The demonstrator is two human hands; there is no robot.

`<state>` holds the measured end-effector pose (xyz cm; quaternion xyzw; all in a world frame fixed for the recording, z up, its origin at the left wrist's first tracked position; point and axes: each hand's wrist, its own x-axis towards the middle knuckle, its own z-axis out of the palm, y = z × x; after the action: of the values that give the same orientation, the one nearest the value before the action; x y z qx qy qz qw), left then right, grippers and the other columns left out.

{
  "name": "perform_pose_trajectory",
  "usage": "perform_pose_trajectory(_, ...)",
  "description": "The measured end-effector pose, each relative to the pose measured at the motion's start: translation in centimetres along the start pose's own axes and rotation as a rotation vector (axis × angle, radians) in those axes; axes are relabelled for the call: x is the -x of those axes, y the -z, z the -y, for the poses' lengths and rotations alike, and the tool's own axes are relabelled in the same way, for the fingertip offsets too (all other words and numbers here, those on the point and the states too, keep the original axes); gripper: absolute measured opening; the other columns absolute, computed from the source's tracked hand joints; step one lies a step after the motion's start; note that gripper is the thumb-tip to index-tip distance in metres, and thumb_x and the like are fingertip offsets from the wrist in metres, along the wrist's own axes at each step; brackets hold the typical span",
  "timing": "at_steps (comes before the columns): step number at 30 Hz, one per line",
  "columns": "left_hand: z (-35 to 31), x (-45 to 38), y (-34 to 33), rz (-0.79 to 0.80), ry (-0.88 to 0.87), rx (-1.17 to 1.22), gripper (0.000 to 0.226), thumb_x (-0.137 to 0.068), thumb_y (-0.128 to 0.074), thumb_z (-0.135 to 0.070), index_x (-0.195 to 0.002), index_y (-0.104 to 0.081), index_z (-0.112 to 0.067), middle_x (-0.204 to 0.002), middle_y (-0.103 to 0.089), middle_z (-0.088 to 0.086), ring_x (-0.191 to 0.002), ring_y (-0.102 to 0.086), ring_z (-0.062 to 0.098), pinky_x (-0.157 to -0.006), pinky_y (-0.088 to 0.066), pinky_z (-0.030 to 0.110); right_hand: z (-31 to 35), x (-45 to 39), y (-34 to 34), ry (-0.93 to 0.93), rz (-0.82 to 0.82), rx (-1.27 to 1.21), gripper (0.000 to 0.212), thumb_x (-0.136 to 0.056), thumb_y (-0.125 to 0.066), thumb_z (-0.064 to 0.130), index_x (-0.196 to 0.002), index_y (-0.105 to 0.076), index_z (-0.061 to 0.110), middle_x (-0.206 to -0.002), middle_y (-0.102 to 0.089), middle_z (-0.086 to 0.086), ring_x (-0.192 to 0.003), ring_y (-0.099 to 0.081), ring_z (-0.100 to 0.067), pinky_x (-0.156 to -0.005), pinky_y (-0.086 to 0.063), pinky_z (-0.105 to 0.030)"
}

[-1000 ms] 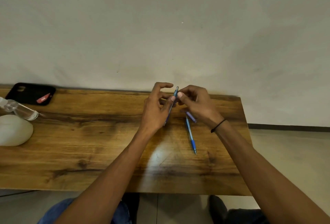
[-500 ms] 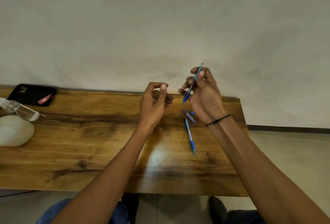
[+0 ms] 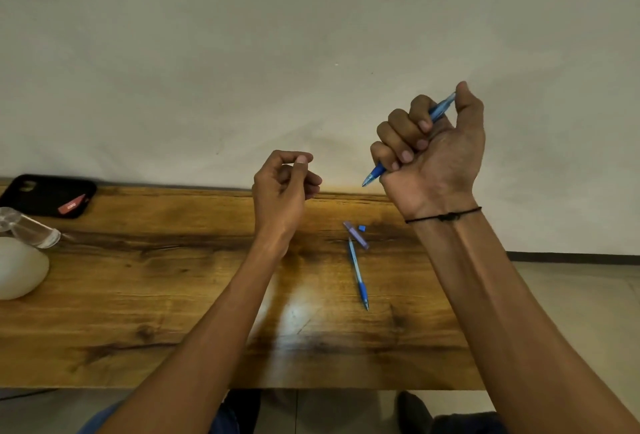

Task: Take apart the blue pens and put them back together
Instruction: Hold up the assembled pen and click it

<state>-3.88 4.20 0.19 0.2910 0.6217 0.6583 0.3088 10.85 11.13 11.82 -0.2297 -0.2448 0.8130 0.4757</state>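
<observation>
Right hand [image 3: 429, 153] fists round a slim blue plastic pen [image 3: 438, 110]; left hand [image 3: 284, 188] pinches thumb to forefinger.

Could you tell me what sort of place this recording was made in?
Probably a plain room, at a desk: a wooden table stands against a bare wall, with a phone and a bottle on it, and a tiled floor beside it.

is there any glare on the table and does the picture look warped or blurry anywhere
Head view: a bright glare patch sits on the table near its front edge, between the forearms; the wide lens bends the table's edges; the right hand gripping the pen and the left hand look fairly sharp; the clear bottle at the left edge is soft.
</observation>
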Motion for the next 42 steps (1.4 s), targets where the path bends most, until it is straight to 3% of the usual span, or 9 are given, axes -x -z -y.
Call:
perform_pose_trajectory(3, -0.7, -0.1, -0.1, -0.009, -0.013, -0.001, 0.016, -0.109, -0.056, -0.019, -0.112, -0.072, -0.015, -0.077, -0.077, 0.003, -0.074, -0.074, 0.014, -0.068, -0.060, 0.024, 0.3, 0.2, -0.7, 0.007, 0.008, -0.004, 0.052, -0.104, -0.027, 0.050, -0.064, -0.025, 0.016, -0.054, -0.010, 0.003, -0.049, -0.007, -0.014, -0.048, -0.008, -0.027)
perform_pose_trajectory(8, -1.2, -0.1, -0.2, -0.041, 0.009, 0.022, 0.016, -0.109, -0.057, -0.019, -0.111, -0.072, -0.015, -0.075, -0.076, 0.001, -0.072, -0.073, 0.013, -0.068, -0.059, 0.025, 0.7, 0.5, -1.2, 0.019, 0.017, -0.013, 0.051, -0.104, -0.026, 0.049, -0.065, -0.025, 0.016, -0.045, -0.020, 0.005, -0.049, -0.006, -0.014, -0.048, -0.008, -0.026)
perform_pose_trajectory(21, -1.2, 0.3, -0.6, -0.016, -0.009, 0.015, 0.016, -0.108, -0.058, -0.017, -0.112, -0.073, -0.011, -0.077, -0.076, 0.004, -0.072, -0.072, 0.014, -0.066, -0.058, 0.023, 1.4, 0.9, -2.3, 0.037, 0.060, -0.018, 0.052, -0.104, -0.026, 0.048, -0.064, -0.025, 0.016, -0.044, -0.021, 0.005, -0.047, -0.007, -0.013, -0.046, -0.009, -0.023)
perform_pose_trajectory(42, -1.0, 0.4, -0.8, -0.016, -0.017, -0.011, 0.016, -0.107, -0.060, -0.019, -0.111, -0.073, -0.013, -0.076, -0.076, 0.003, -0.072, -0.073, 0.014, -0.068, -0.059, 0.023, 1.6, 1.2, -3.2, 0.046, 0.051, 0.141, 0.057, -0.107, -0.028, 0.048, -0.060, -0.027, 0.016, -0.045, -0.018, 0.005, -0.039, -0.012, -0.010, -0.044, -0.009, -0.022)
